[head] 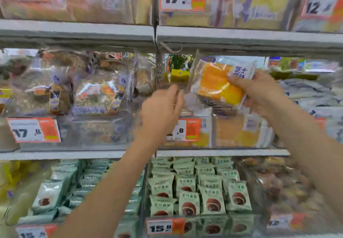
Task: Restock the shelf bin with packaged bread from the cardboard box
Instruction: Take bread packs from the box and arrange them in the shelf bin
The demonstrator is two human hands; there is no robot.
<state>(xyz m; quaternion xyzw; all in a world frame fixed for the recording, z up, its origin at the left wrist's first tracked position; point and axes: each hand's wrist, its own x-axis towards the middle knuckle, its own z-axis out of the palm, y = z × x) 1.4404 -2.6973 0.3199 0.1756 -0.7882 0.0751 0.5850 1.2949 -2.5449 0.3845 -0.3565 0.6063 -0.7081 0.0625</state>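
My right hand [259,91] grips a clear packet of yellow-orange bread [219,82] by its right end, holding it tilted above the clear shelf bin [239,132] on the middle shelf. More of the same yellow bread shows through the bin's front wall. My left hand [161,109] is raised just left of the packet, its fingers curled near the packet's left edge; the blur hides whether they touch it. The cardboard box is out of sight.
A metal upright [158,67] divides the shelf bays right behind my left hand. Bagged brown loaves [89,91] fill the bin to the left. Small green packets [202,193] crowd the shelf below. Price tags [185,130] hang on the bin fronts.
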